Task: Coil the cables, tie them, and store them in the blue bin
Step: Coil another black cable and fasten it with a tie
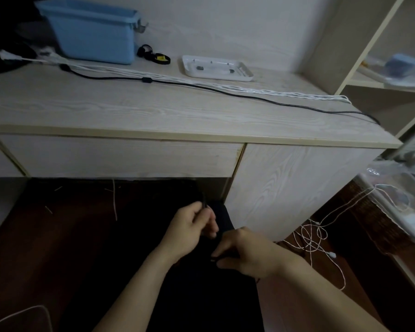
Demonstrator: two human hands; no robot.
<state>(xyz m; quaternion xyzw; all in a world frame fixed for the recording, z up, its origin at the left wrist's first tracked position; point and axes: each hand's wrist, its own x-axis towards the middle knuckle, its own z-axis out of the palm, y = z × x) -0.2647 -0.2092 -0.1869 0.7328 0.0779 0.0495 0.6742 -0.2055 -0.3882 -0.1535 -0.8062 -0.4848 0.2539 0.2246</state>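
The blue bin stands at the back left of the desk. A long black cable runs across the desktop beside a bundle of white cables. Below the desk's front edge, my left hand grips a thin black cable that rises toward the drawer. My right hand pinches the dark end of that cable between thumb and fingers. Most of this cable is lost against the dark floor and my dark clothing.
A white tray and a small black coiled cable with a yellow tag lie near the bin. A tangle of white cable lies on the floor at the right. Open shelves stand at the right.
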